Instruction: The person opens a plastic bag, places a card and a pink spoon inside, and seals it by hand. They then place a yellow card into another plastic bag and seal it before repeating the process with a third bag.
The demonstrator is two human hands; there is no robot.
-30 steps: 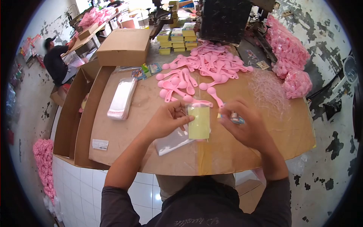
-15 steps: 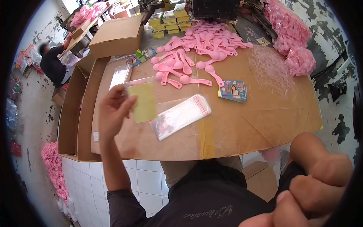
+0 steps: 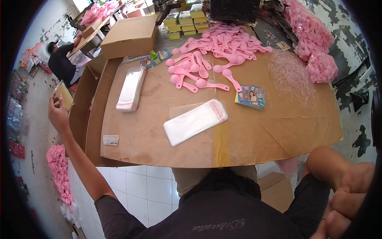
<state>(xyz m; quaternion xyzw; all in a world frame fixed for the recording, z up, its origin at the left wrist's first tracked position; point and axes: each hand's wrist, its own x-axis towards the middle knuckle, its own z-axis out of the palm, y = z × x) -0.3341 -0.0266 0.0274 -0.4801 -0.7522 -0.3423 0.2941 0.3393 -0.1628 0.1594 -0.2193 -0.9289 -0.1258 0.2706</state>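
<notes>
My left hand [image 3: 59, 112] is at the far left, beyond the table edge and over the open carton, with its fingers closed on a yellow card in a clear sleeve [image 3: 64, 96]. Close to the camera at the lower right is my right hand [image 3: 345, 199], its fingers curled together; whatever they may hold is hidden. A stack of clear bags [image 3: 195, 122] lies slanted at the table's front middle, and a second stack [image 3: 131, 88] lies to its left. Pink spoons [image 3: 234, 42] are heaped at the back. Blue picture cards [image 3: 250, 96] sit right of the slanted stack.
An open carton [image 3: 92, 115] runs along the table's left side. A closed box [image 3: 129, 35] and card stacks [image 3: 185, 23] stand at the back. Clear strands [image 3: 290, 75] and bagged pink items [image 3: 322, 65] are at the right. Another person [image 3: 61, 63] is at the far left.
My left hand has moved left with the yellow card, from above the table to over the carton, uncovering the left bag stack and a small label. My right hand has shifted slightly right.
</notes>
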